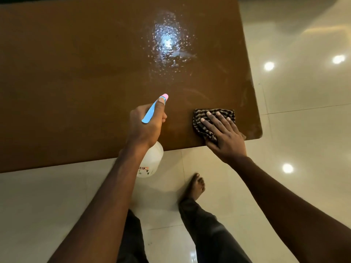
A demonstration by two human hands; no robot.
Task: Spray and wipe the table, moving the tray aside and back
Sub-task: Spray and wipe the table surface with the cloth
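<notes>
A brown table (76,73) fills the upper view. My left hand (145,126) grips a spray bottle (152,162) with a white body, blue head and pink nozzle, and the nozzle points toward the table's far side. A wet patch of spray droplets (167,42) glistens on the tabletop beyond the nozzle. My right hand (226,135) presses flat with straight fingers on a dark striped cloth (210,115) near the table's front right corner. No tray is in view.
The table's front edge runs from lower left to its rounded right corner (259,134). Glossy cream floor tiles (303,92) with light reflections surround it. My bare foot (195,186) and dark trouser legs stand below the edge.
</notes>
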